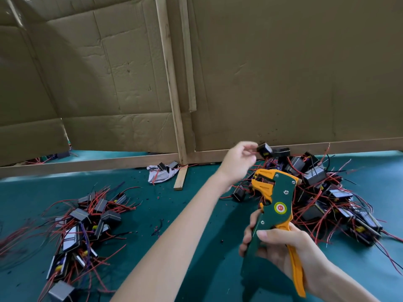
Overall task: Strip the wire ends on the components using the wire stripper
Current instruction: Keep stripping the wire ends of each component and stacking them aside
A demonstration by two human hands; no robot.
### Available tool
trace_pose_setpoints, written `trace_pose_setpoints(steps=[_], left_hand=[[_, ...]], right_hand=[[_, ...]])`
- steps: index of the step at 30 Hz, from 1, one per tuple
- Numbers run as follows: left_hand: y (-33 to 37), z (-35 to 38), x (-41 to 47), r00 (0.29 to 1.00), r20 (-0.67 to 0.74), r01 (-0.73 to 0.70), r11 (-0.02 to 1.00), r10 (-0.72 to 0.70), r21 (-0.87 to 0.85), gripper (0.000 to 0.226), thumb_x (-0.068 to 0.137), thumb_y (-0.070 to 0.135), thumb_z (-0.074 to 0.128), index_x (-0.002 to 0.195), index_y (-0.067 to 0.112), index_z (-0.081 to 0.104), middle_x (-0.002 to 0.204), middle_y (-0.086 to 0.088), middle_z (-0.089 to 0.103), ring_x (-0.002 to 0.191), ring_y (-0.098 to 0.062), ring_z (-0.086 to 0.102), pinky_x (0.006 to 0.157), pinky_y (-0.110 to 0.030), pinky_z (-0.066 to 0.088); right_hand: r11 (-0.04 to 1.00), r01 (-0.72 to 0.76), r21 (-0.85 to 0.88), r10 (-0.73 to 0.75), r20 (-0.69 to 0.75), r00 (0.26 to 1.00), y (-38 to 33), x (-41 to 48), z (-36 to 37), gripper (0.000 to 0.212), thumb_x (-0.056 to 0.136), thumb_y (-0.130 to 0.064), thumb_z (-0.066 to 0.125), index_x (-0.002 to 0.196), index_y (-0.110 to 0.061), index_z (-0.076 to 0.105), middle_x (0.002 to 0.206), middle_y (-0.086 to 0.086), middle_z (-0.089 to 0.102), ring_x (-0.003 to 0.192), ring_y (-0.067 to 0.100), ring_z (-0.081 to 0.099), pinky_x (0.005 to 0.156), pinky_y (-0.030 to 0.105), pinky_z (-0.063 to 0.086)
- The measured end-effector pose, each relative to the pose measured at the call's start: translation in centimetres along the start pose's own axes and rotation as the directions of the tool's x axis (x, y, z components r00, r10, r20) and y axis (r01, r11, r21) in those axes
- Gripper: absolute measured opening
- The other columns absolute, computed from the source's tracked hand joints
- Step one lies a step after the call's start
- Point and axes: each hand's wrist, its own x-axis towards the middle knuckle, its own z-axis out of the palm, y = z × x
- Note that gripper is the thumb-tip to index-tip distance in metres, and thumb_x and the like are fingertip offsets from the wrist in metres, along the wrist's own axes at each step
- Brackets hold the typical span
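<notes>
Wire stripper (276, 200), flat green-and-orange body, gripped by right hand (283, 247); left hand (236, 162) pinches boxy black component (264, 149).

Bright, even indoor light with soft shadows. Lighter patch on the cardboard wall (72, 68) upper left, darker toward the far left. Pale sheen on the green mat (54, 177) along the wall's foot. Wide-angle bend at the edges. Wires (13, 243) far left smeared; low corners soft.

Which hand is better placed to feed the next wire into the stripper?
Left. The left hand holds a black component at its fingertips above the pile, just beyond the wire stripper; the right hand is occupied gripping its handles.
</notes>
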Motion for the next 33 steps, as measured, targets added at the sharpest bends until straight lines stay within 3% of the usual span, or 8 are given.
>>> trace_pose_setpoints(steps=[4, 9, 12, 14, 16, 27, 30, 33], left_hand=[[-1.5, -1.3, -2.0, 0.994, 0.101, 0.011, 0.981, -0.031, 0.196, 0.053, 0.091, -0.002, 0.046, 0.138, 0.023, 0.045, 0.088, -0.008, 0.048, 0.082, -0.019, 0.045, 0.081, -0.030, 0.041], [-3.5, -8.1, -4.4, 0.980, 0.008, 0.178, 0.902, -0.197, 0.393, 0.051, 0.095, 0.010, 0.052, 0.141, 0.030, 0.042, 0.138, -0.009, 0.052, 0.126, -0.017, 0.050, 0.086, -0.020, 0.040], [-5.6, -14.3, -6.1, 0.893, -0.218, 0.406, 0.497, -0.393, 0.767, 0.042, 0.094, 0.005, 0.042, 0.132, 0.022, 0.052, 0.138, -0.007, 0.052, 0.123, -0.024, 0.050, 0.097, -0.029, 0.042], [-7.1, -17.3, -7.9, 0.779, -0.436, 0.551, 0.159, -0.451, 0.819, 0.045, 0.091, 0.004, 0.041, 0.131, 0.020, 0.052, 0.140, -0.009, 0.049, 0.127, -0.029, 0.045, 0.103, -0.039, 0.039], [-8.3, -19.3, -9.2, 0.689, -0.550, 0.633, 0.022, -0.472, 0.774, 0.039, 0.090, 0.007, 0.044, 0.126, 0.019, 0.054, 0.135, -0.010, 0.051, 0.125, -0.032, 0.044, 0.103, -0.044, 0.035], [-11.1, -22.1, -10.5, 0.641, -0.692, 0.735, 0.006, -0.332, 0.678, 0.023, 0.098, 0.017, 0.045, 0.113, 0.007, 0.058, 0.136, -0.018, 0.041, 0.125, -0.036, 0.029, 0.099, -0.045, 0.034], [-10.9, -22.5, -10.5, 0.581, -0.745, 0.807, 0.108, -0.328, 0.581, 0.015, 0.090, 0.002, 0.054, 0.104, -0.002, 0.057, 0.129, -0.026, 0.039, 0.119, -0.041, 0.032, 0.091, -0.045, 0.040], [-10.5, -23.0, -10.6, 0.631, -0.733, 0.775, 0.240, -0.254, 0.584, 0.026, 0.087, -0.004, 0.056, 0.112, -0.002, 0.062, 0.116, -0.027, 0.057, 0.110, -0.043, 0.050, 0.087, -0.046, 0.045]], right_hand=[[1.000, -0.021, 0.011, 0.022, -0.032, 0.999, 0.0, 0.1, -0.2, 0.032, 0.053, -0.006, 0.077, 0.084, -0.001, 0.067, 0.079, 0.028, 0.059, 0.072, 0.044, 0.063, 0.070, 0.052, 0.055], [1.000, -0.001, 0.029, 0.001, -0.021, 1.000, -0.1, -0.2, -0.1, 0.030, 0.058, -0.005, 0.076, 0.086, -0.003, 0.067, 0.081, 0.028, 0.059, 0.074, 0.043, 0.062, 0.070, 0.050, 0.055], [1.000, 0.004, 0.022, -0.003, -0.044, 0.999, 0.0, -0.2, 0.1, 0.024, 0.063, 0.001, 0.070, 0.086, -0.002, 0.066, 0.081, 0.028, 0.058, 0.072, 0.043, 0.062, 0.069, 0.049, 0.056], [1.000, -0.006, 0.015, 0.007, -0.059, 0.998, 0.1, -0.2, 0.1, 0.021, 0.064, 0.000, 0.067, 0.085, 0.000, 0.066, 0.081, 0.028, 0.058, 0.072, 0.043, 0.062, 0.068, 0.050, 0.056], [1.000, -0.024, 0.012, 0.024, -0.065, 0.998, 0.1, -0.2, 0.0, 0.021, 0.064, 0.001, 0.068, 0.084, 0.000, 0.067, 0.081, 0.027, 0.059, 0.072, 0.043, 0.062, 0.068, 0.050, 0.057], [0.994, -0.105, -0.020, 0.103, -0.107, 0.989, 0.9, 0.7, -1.6, 0.047, 0.043, -0.011, 0.091, 0.084, -0.001, 0.069, 0.082, 0.027, 0.062, 0.077, 0.046, 0.064, 0.074, 0.053, 0.055], [0.994, -0.112, -0.007, 0.111, -0.110, 0.988, 1.0, 0.8, -1.7, 0.049, 0.041, -0.011, 0.092, 0.084, -0.002, 0.070, 0.083, 0.027, 0.062, 0.078, 0.046, 0.064, 0.074, 0.052, 0.055], [0.993, -0.119, -0.004, 0.118, -0.113, 0.987, 1.0, 0.8, -1.7, 0.048, 0.041, -0.010, 0.091, 0.083, -0.001, 0.070, 0.082, 0.027, 0.062, 0.076, 0.045, 0.065, 0.073, 0.052, 0.056]])
